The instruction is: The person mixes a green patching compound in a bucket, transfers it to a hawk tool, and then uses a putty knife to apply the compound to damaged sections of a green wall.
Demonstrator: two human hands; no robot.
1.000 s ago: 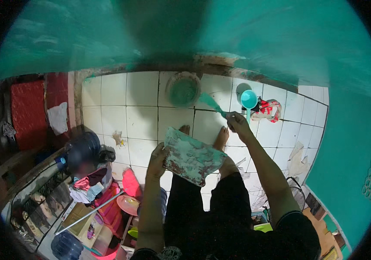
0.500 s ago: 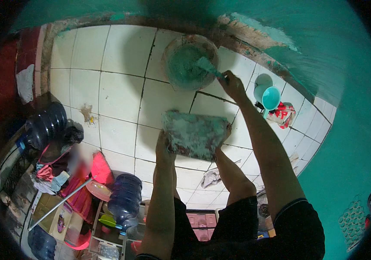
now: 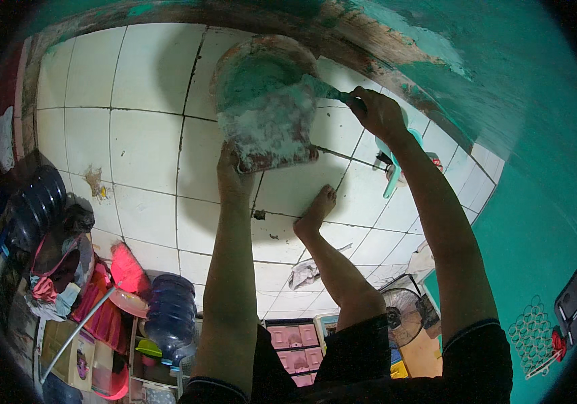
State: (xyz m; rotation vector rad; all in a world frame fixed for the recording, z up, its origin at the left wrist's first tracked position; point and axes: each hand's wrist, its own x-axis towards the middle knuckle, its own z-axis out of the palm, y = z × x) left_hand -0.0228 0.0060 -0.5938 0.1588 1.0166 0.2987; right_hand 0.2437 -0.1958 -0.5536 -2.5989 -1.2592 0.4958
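Left hand (image 3: 230, 165): grasping the near left corner of the board (image 3: 271, 138), some fingers hidden by it.
Right hand (image 3: 379, 114): closed around the handle of a scraper (image 3: 334, 93), farther out than the left hand.
Board: held above the floor (image 3: 147, 77), blocking the view of part of the basin (image 3: 261, 42); thickly smeared with pale turquoise paste (image 3: 278, 121), dark red showing along its near edge.
Scraper: its blade is at the board's far right corner; I cannot tell if they touch.
Basin: round, standing on white tiles close to the green wall (image 3: 531, 168), with turquoise paste inside.
Bare foot (image 3: 322, 202): on the tiles, nearer than the board.
Dipper (image 3: 391, 182): light blue, partly behind the right forearm (image 3: 446, 215).
Writing: a red-and-white packet (image 3: 438, 162) near the dipper is mostly covered by that forearm, so any print is unreadable.
Lower left: blue water jugs (image 3: 170, 310) and a pale pole (image 3: 76, 330) among clutter.
Lower middle: pink drawers (image 3: 295, 343), with a fan (image 3: 399, 316) to their right.
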